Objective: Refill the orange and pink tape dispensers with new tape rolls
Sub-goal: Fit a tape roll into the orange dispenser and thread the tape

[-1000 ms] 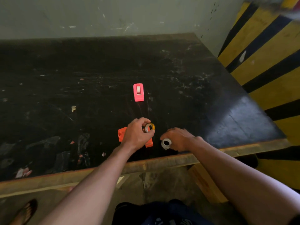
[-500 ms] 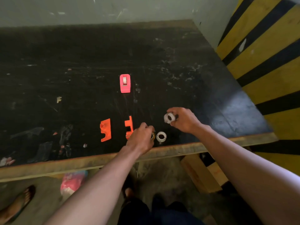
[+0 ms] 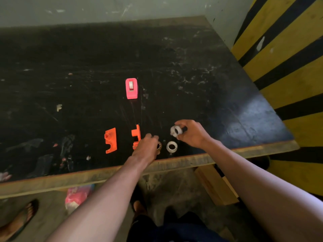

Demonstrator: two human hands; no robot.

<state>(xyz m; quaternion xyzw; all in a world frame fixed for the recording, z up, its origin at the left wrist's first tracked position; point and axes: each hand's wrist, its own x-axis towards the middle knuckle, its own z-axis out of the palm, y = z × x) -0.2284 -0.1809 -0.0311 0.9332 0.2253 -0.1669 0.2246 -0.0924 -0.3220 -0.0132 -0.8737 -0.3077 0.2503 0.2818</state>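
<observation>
Head view: the black desk (image 3: 192,70) runs wide and mostly bare toward the far wall, with open surface on the left, the right and beyond the pink tape dispenser (image 3: 131,88), which stands alone well back from the front edge. Nearer the front edge, the orange dispenser lies apart in two pieces: one orange half (image 3: 110,140) to the left, the other orange half (image 3: 136,136) just beside the left hand (image 3: 146,148). That hand is curled down over a brownish tape roll (image 3: 159,146), fingers closed on it, close to the desk's wooden front lip. Just right of it a white tape roll (image 3: 172,146) lies flat on the desk, near the edge. The right hand (image 3: 191,132) pinches a second white roll (image 3: 176,131), held up on its side above the desk, behind the flat one. The desk's right edge meets a yellow-and-black striped wall (image 3: 288,67).
</observation>
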